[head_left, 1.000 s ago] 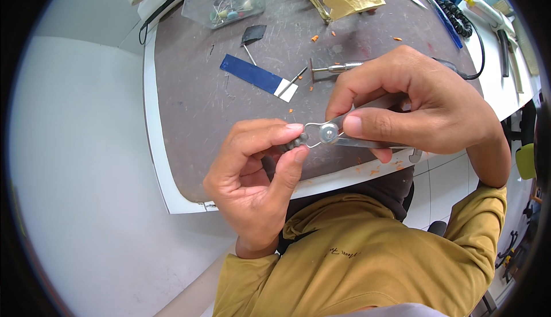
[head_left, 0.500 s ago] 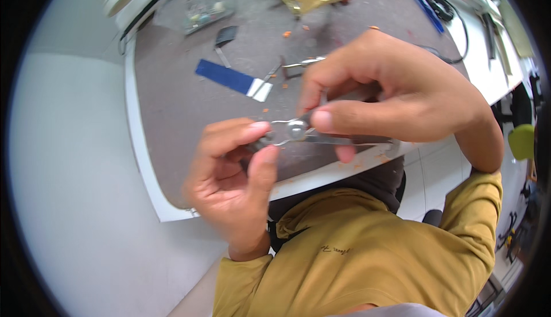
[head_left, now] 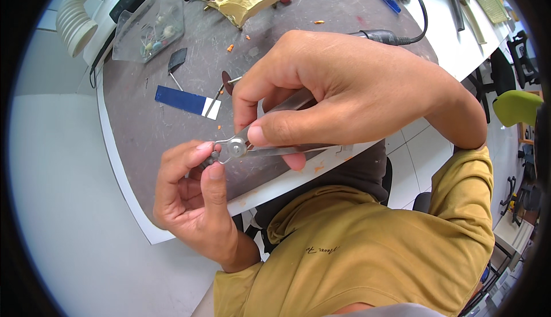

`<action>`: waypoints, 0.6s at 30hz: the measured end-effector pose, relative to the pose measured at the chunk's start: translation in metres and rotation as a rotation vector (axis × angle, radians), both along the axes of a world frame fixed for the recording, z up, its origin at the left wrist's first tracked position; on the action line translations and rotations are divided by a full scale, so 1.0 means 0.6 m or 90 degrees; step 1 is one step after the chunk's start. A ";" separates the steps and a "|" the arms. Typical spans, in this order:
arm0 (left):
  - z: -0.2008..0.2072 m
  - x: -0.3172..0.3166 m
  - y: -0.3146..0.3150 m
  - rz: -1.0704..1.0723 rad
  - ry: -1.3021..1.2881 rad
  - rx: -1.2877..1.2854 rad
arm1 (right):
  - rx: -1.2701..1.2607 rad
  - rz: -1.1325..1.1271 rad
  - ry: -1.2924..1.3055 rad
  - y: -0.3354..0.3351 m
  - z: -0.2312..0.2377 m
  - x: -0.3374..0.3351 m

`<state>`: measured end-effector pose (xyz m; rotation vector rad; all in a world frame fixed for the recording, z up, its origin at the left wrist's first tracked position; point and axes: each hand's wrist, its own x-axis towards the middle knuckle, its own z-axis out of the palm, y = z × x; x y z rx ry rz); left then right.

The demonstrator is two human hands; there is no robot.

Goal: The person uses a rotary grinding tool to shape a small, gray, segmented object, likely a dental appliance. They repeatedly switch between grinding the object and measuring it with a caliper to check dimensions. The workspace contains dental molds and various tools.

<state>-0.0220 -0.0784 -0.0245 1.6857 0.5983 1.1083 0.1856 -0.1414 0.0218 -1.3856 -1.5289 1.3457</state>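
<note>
1. Clear plastic box (head_left: 125, 48) is sitting at the worktop's (head_left: 131, 113) far left, small bits inside.
2. Blue strip (head_left: 179, 100) is lying nearer, thin dark rod (head_left: 214, 98) crossing its white end.
3. Left hand (head_left: 189, 196) is pinching a small dark grey piece (head_left: 213, 157) between thumb and index fingertips, nearly closed; other fingers are curling loosely. Piece is being held above the worktop's near part.
4. Metal caliper (head_left: 236, 147) is pointing its curved tips at the piece; contact too small to tell. Step looks like setting caliper against piece.
5. Yellow-and-red model (head_left: 244, 7) is standing farther back.
6. Right hand (head_left: 338, 93) is gripping the caliper, partly curled, thumb on top, fingers underneath. Next move is probably calling for a steady left pinch and fine right-thumb control.
</note>
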 end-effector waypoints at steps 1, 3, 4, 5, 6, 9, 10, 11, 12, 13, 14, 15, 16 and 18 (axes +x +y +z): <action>0.001 -0.004 0.002 0.006 0.004 0.006 | 0.013 0.006 0.003 0.005 -0.003 -0.002; 0.001 -0.005 -0.002 0.013 -0.005 -0.024 | 0.029 0.005 -0.001 0.005 -0.004 -0.004; 0.004 -0.005 -0.002 0.014 -0.011 -0.035 | 0.028 -0.011 0.004 0.002 0.002 -0.006; 0.006 -0.006 -0.003 0.012 -0.009 -0.040 | 0.031 -0.016 0.016 0.003 0.003 -0.007; 0.007 -0.005 -0.005 0.011 -0.006 -0.044 | 0.020 -0.030 0.040 0.001 0.005 -0.011; 0.001 -0.012 0.004 -0.006 -0.007 -0.031 | -0.009 -0.021 0.050 0.007 0.008 -0.011; 0.000 -0.013 0.006 -0.021 -0.010 -0.023 | -0.016 -0.017 0.047 0.007 0.011 -0.011; 0.002 -0.014 0.007 -0.029 -0.011 -0.015 | -0.023 -0.012 0.046 0.007 0.013 -0.011; 0.005 -0.016 0.008 -0.029 -0.007 -0.020 | -0.028 -0.007 0.044 0.009 0.016 -0.010; 0.005 -0.016 0.007 -0.030 -0.005 -0.027 | -0.029 -0.006 0.047 0.008 0.014 -0.010; 0.005 -0.016 0.006 -0.031 -0.003 -0.034 | -0.029 -0.006 0.051 0.008 0.013 -0.009; 0.005 -0.017 0.006 -0.030 0.001 -0.034 | -0.030 -0.001 0.053 0.009 0.012 -0.009; 0.005 -0.016 0.006 -0.030 0.004 -0.034 | -0.031 0.002 0.055 0.009 0.013 -0.009; 0.005 -0.015 0.006 -0.029 0.004 -0.033 | -0.037 0.007 0.054 0.009 0.015 -0.008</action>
